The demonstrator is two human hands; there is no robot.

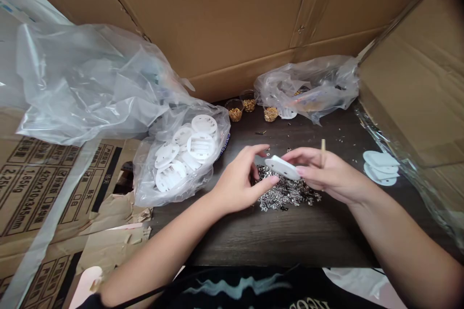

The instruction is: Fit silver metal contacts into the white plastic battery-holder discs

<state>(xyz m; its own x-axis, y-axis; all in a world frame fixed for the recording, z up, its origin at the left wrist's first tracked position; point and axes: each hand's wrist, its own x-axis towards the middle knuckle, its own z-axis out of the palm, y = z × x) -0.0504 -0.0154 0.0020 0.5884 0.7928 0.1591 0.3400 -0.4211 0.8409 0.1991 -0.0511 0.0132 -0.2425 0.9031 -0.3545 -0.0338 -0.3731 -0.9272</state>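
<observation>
A round white plastic disc [282, 168] with small holes is tilted in my right hand [326, 169], pinched at its right edge between thumb and fingers. The same hand also has a thin light-brown stick [323, 152] standing up between its fingers. My left hand [241, 176] is at the disc's left side, thumb and fingers spread apart; whether a fingertip touches the disc I cannot tell. Beneath both hands lies a pile of small silvery metal pieces [279, 195], partly hidden by them.
An open plastic bag [145, 198] of white discs lies at left. Several clear cups [235, 111] of gold-coloured small parts stand at the back, beside another plastic bag [319, 87]. White discs [380, 166] are stacked at right. Cardboard walls [235, 19] enclose the dark table [290, 241].
</observation>
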